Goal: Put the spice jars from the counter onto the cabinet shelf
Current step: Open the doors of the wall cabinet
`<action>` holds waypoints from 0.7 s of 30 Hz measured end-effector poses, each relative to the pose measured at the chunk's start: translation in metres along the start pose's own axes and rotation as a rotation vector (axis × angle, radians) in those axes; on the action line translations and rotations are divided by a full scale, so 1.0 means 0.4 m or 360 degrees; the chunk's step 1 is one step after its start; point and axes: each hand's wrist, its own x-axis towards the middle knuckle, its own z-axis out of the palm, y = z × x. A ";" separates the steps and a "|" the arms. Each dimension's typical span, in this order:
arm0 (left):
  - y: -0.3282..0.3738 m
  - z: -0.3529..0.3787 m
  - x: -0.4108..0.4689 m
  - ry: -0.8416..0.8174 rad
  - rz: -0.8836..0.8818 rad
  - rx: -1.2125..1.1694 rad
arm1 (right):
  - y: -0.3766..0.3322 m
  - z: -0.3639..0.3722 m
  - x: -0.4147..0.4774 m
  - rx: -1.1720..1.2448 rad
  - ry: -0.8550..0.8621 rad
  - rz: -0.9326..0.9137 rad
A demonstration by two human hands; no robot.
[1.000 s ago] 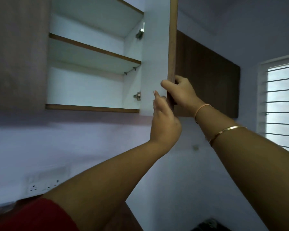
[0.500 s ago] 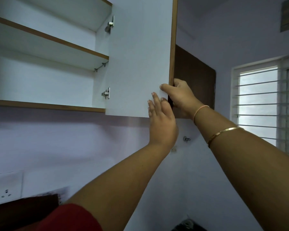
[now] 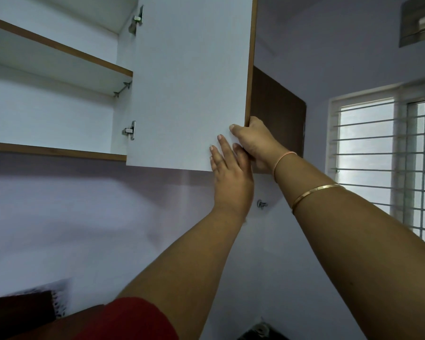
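Note:
The wall cabinet stands open above me, its white door (image 3: 189, 89) swung out towards me. My right hand (image 3: 253, 141) grips the door's brown free edge near the bottom corner, thumb on the white inner face. My left hand (image 3: 231, 175) lies flat, fingers together, against the inner face at the same corner. Inside, the middle shelf (image 3: 59, 49) and the bottom shelf (image 3: 54, 150) show bare white surfaces. No spice jars are in view.
A second brown cabinet door (image 3: 277, 106) is shut to the right. A barred window (image 3: 388, 155) fills the right side. A dark counter edge (image 3: 20, 307) shows at the lower left, and a small wall hook (image 3: 261, 204) sits below the cabinets.
The door has swung further open and shows more of its white inner face. Both hands stayed at its lower corner. My view has shifted to the right.

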 end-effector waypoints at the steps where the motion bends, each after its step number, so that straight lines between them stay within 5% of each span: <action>1: 0.003 -0.004 0.003 -0.0053 -0.0030 -0.0010 | 0.004 0.000 0.003 -0.0013 0.0020 -0.0007; 12: -0.029 -0.087 -0.005 -0.0335 -0.0094 0.0010 | -0.039 0.036 -0.031 -0.0327 0.0192 0.0022; 21: -0.180 -0.263 0.008 -0.0721 0.0478 0.0566 | -0.081 0.132 -0.082 -0.0925 0.0460 0.0029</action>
